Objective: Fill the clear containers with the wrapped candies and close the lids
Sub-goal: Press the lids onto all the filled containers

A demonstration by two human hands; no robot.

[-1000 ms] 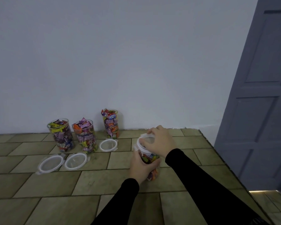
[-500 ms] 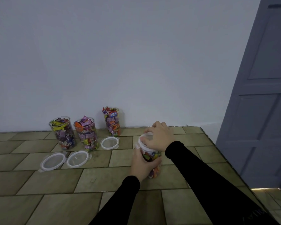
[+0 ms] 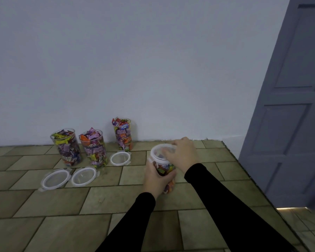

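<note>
Two hands work one clear candy-filled container [image 3: 166,172]: left hand [image 3: 155,178] grips its side, right hand [image 3: 183,153] presses the white-rimmed lid [image 3: 160,152] on top.

I see long black sleeves on both my arms, snug to the wrists; my left hand [image 3: 155,176] and right hand [image 3: 183,154] are bare.

Readable text: none, every wrapper's lettering is too blurred to make out.
Held container [image 3: 164,170]: white script on a red wrapper, unreadable.
Container by the wall [image 3: 123,134], left of the held container: white lettering on a red wrapper near its base, unreadable.
Two leftmost containers: print only smears.
</note>
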